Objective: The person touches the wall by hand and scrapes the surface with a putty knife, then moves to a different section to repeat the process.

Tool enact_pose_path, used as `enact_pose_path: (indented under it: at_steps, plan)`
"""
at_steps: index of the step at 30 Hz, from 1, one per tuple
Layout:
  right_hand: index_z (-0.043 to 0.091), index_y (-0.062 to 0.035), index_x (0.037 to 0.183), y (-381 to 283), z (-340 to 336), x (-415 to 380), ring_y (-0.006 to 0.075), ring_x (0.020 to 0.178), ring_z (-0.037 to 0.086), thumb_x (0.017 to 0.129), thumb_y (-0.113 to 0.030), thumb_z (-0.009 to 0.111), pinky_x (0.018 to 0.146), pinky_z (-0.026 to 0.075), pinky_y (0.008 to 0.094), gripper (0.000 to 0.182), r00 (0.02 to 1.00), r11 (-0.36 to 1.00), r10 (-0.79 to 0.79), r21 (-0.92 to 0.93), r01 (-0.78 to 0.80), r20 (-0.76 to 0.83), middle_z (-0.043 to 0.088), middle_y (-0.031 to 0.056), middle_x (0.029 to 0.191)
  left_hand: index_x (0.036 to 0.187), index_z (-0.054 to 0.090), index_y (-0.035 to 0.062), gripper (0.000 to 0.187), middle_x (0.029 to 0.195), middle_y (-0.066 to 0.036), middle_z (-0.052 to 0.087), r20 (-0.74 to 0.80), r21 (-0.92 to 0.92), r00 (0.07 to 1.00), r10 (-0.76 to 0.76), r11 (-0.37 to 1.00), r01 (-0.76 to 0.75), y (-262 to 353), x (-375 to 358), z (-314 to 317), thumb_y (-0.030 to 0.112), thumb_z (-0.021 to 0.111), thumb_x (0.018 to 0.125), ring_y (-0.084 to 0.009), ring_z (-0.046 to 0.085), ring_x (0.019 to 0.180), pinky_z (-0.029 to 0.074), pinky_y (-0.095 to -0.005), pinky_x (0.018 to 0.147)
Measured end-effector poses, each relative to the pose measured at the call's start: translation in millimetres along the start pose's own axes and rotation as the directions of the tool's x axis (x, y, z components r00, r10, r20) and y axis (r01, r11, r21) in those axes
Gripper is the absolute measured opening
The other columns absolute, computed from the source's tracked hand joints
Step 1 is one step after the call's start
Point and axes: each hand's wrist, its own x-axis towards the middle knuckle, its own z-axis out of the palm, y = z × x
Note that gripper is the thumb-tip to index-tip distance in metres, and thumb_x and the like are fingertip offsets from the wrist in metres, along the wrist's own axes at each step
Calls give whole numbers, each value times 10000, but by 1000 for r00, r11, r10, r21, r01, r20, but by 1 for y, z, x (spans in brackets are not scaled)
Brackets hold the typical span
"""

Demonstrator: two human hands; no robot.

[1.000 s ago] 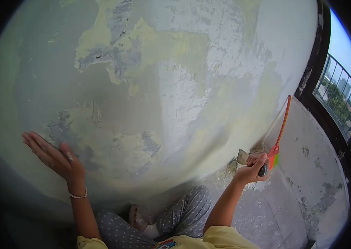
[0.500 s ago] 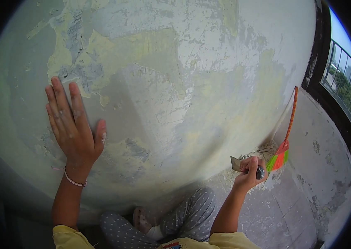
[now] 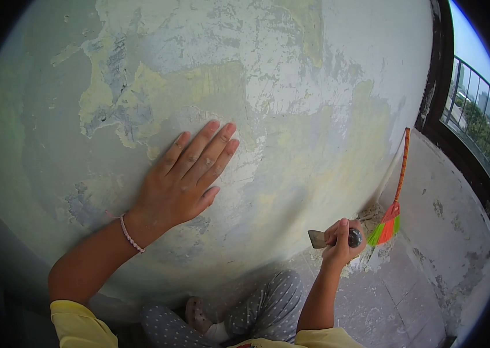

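Observation:
My left hand (image 3: 178, 182) lies flat against the wall (image 3: 297, 151), its fingers stretched out toward the upper right and holding nothing. Patches of peeled paint and bare plaster surround it. In my right hand (image 3: 340, 240), low and to the right in front of the wall, is a scraper (image 3: 317, 238). My fingers are wrapped round its dark, rounded handle, and the metal blade points left, apart from the wall as far as I can see.
A broom (image 3: 389, 220) with an orange handle and green and orange bristles leans in the corner. Beside it lies a heap of scraped debris (image 3: 371, 216) on the tiled floor (image 3: 372, 296). A dark-framed window (image 3: 430, 110) is at the right. My bent legs (image 3: 268, 301) are below.
My left hand has slid right across the wall and tilted toward the right. My right hand with the scraper has shifted slightly left. The view has moved a little.

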Motion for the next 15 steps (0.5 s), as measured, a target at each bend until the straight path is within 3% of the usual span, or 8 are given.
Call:
enact_pose_path:
  at_steps: [3, 4, 7, 8, 11, 13, 15]
  plan:
    - [438, -40, 771, -13, 15, 4, 85, 363, 393, 880, -139, 637, 355, 324, 221, 248, 999, 999, -38, -23, 39, 18, 426, 20, 494, 1425, 359, 141, 757, 1499, -50, 313, -58, 27, 997, 45, 999, -44, -5, 7, 1, 361, 645, 760, -213, 268, 1384, 185, -367, 1141]
    - [419, -52, 830, -11, 16, 6, 96, 350, 410, 876, -211, 661, 336, 339, 221, 294, 995, 996, -86, -19, 87, 45, 436, 32, 516, 1425, 359, 141, 757, 1499, -50, 313, -65, 30, 997, 39, 999, -37, -10, 11, -1, 361, 645, 760, -213, 268, 1384, 185, -367, 1141]
    - [416, -52, 840, -27, 38, 16, 110, 347, 412, 868, -274, 675, 332, 369, 231, 342, 975, 973, -224, 62, 224, -12, 478, 72, 584, 1399, 403, 116, 716, 1463, -47, 373, -152, 82, 988, -7, 996, 20, -26, 20, -13, 330, 642, 759, -216, 331, 1345, 255, -344, 1108]
    - [423, -48, 838, -28, 40, 18, 130, 364, 438, 861, -328, 676, 330, 385, 242, 378, 966, 963, -258, 76, 257, -2, 502, 97, 660, 1369, 441, 97, 681, 1424, -54, 418, -163, 45, 987, 14, 999, -7, -30, 21, -16, 315, 641, 757, -219, 367, 1315, 291, -340, 1088]
    - [429, -40, 830, -33, 47, 30, 139, 389, 454, 862, -343, 670, 325, 385, 247, 389, 921, 920, -388, 66, 386, 23, 497, 101, 685, 1302, 513, 60, 614, 1335, -69, 501, -185, 20, 980, 73, 997, -71, -33, 19, -20, 294, 644, 749, -224, 434, 1254, 358, -340, 1045]
    - [438, -40, 801, -42, 53, 35, 138, 404, 451, 864, -352, 665, 317, 377, 252, 392, 914, 913, -404, 79, 400, 31, 472, 79, 648, 1263, 548, 42, 583, 1285, -77, 538, -198, 30, 974, 108, 994, -104, -33, 19, -19, 289, 648, 745, -226, 464, 1222, 388, -344, 1022]
    - [434, -49, 766, -47, 54, 37, 116, 399, 425, 868, -345, 662, 306, 355, 245, 387, 938, 931, -329, 204, 303, 107, 442, 56, 605, 1214, 581, 28, 542, 1221, -98, 570, -219, 49, 964, 151, 988, -144, -33, 19, -17, 292, 649, 746, -238, 505, 1163, 405, -352, 1006]
